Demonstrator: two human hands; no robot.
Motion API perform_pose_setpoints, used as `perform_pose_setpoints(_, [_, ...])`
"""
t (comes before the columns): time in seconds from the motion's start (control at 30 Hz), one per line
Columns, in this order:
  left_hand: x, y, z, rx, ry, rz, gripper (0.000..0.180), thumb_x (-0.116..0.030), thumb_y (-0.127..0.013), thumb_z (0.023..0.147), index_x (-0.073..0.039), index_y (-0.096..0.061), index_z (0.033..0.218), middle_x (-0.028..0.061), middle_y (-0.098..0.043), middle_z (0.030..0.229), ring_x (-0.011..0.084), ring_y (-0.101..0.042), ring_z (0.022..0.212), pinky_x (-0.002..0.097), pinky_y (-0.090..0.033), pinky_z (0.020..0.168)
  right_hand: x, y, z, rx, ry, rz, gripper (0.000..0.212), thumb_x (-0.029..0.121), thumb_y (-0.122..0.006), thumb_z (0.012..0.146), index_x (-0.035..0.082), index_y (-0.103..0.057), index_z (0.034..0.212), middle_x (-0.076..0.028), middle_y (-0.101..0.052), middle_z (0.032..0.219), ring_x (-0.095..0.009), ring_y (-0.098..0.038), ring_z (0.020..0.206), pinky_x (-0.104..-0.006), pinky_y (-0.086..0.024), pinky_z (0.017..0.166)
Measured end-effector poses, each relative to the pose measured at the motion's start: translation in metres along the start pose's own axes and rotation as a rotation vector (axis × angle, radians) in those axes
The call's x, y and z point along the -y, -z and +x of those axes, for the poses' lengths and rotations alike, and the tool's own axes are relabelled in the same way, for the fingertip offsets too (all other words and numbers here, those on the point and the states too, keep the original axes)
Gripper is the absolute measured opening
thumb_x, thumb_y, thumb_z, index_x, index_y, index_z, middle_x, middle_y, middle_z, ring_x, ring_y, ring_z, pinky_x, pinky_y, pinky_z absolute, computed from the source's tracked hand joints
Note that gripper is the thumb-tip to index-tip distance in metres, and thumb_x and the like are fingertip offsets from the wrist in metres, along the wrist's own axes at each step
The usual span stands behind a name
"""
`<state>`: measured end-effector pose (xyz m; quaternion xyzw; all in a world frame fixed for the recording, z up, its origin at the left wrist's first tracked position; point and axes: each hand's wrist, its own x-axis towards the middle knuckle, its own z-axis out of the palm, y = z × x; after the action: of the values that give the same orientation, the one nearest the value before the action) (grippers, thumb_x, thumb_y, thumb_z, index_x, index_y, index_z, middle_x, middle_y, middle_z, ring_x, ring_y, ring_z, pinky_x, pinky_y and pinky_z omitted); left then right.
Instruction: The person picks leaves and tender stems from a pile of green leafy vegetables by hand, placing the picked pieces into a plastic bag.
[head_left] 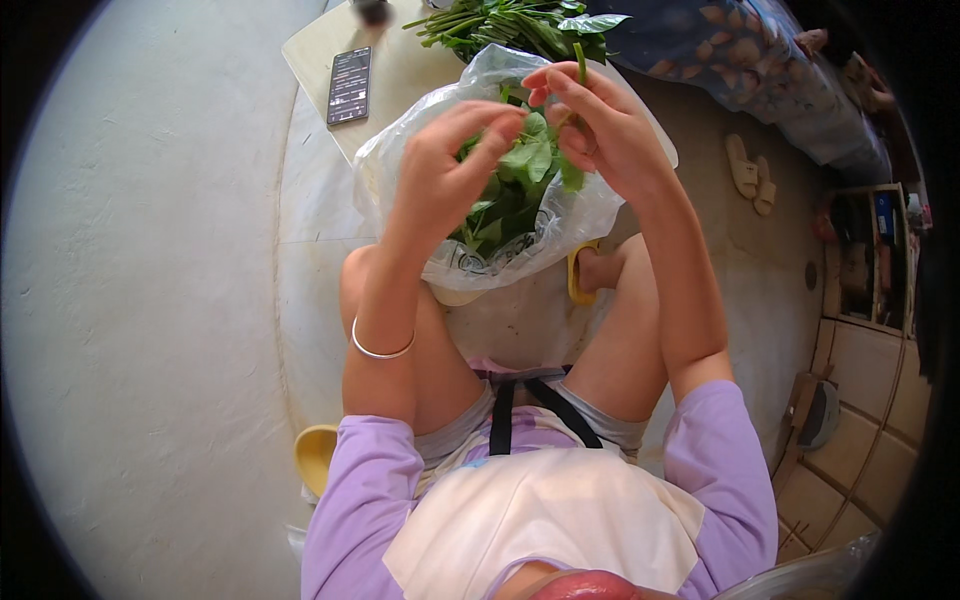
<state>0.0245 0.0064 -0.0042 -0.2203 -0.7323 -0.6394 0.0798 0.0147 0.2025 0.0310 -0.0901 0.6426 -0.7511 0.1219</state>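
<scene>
My right hand (612, 125) pinches a green leafy stem (581, 62), whose cut end sticks up past the fingers. Leaves (538, 150) hang below, between my two hands. Close by on the left, my left hand (452, 152) is closed, thumb and fingertips together beside those leaves. Whatever may be in that pinch is hidden, and the hand is slightly blurred. Under both hands a clear plastic bag (400, 140) gapes wide, with loose green leaves (490, 222) inside. Behind it, a pile of leafy green stems (515, 28) lies on a pale low table (312, 62).
A phone (349, 86) with its screen lit lies on the table's left part, near a dark blurred object (372, 10). Slippers (750, 175) lie on the floor at right, near a flowered cloth (730, 50). A shelf unit (868, 255) stands far right.
</scene>
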Motion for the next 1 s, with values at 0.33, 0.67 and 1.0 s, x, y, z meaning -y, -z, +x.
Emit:
perform_pose_setpoints(0.33, [0.000,-0.003,-0.003,0.148,0.230,-0.288,0.020,-0.015,-0.065,0.094,0.001,-0.068,0.105,0.0047,-0.069,0.080,0.0081,-0.066,0.075,0.0223,-0.051,0.067,0.006,0.016,0.001,0.132,-0.043,-0.048,0.033,0.022,-0.061,0.097,0.000,-0.060,0.122,-0.002,-0.062,0.089,-0.008,-0.060,0.076,-0.0226,-0.048,0.060])
perform_pose_setpoints(0.67, [-0.009,0.006,-0.002,-0.029,0.218,-0.092,0.018,-0.013,-0.064,0.094,0.001,-0.072,0.100,0.0017,-0.068,0.074,0.0055,-0.060,0.066,0.0194,-0.046,0.060,0.016,0.025,-0.005,0.179,-0.096,-0.166,0.035,0.018,-0.067,0.092,0.001,-0.062,0.123,-0.006,-0.069,0.085,-0.010,-0.065,0.072,-0.0233,-0.054,0.065])
perform_pose_setpoints(1.0, [0.007,0.022,0.003,-0.094,0.304,-0.290,0.022,-0.017,-0.062,0.097,0.003,-0.070,0.103,0.0046,-0.066,0.079,0.0079,-0.056,0.063,0.0257,-0.049,0.069,0.010,0.054,-0.002,0.008,0.048,-0.027,0.040,0.010,-0.052,0.097,0.003,-0.053,0.136,-0.008,-0.063,0.093,-0.004,-0.051,0.061,-0.0165,-0.039,0.048])
